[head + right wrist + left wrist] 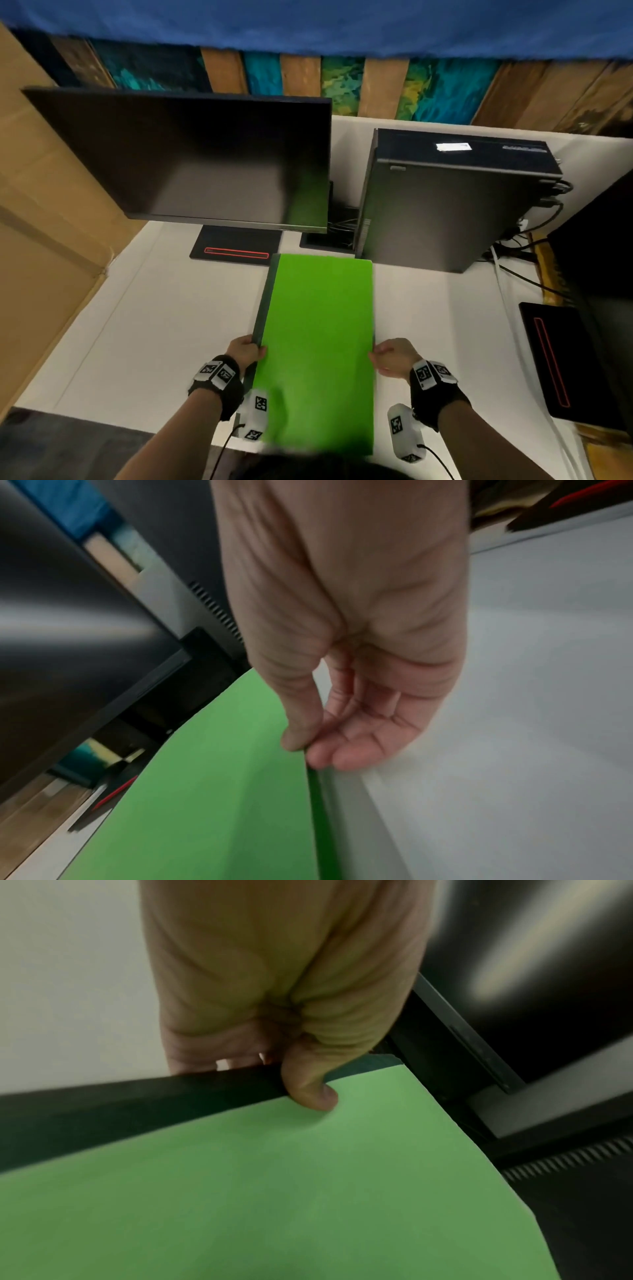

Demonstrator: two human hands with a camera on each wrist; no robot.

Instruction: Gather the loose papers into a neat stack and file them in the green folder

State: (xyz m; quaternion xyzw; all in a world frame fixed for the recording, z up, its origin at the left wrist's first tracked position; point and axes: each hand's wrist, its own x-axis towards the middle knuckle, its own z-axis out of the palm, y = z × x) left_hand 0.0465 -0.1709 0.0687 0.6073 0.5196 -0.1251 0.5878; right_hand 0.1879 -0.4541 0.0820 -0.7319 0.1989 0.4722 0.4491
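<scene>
Folder (317, 346), green, closed, near the desk's (144, 325) front edge, left hand (244, 350) and right hand (394, 356) each pinching a long side.

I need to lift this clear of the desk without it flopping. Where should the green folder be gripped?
Grip the green folder at its two long edges, one hand from each side: left hand on the dark spine, right hand pinching the open edge shut. It is long, thin and probably flexible.

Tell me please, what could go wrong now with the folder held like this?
The right hand only pinches the open edge of the green folder, so it might slip or gape, possibly letting contents slide out. The folder's far end is close to the computer tower and may bump it.
</scene>
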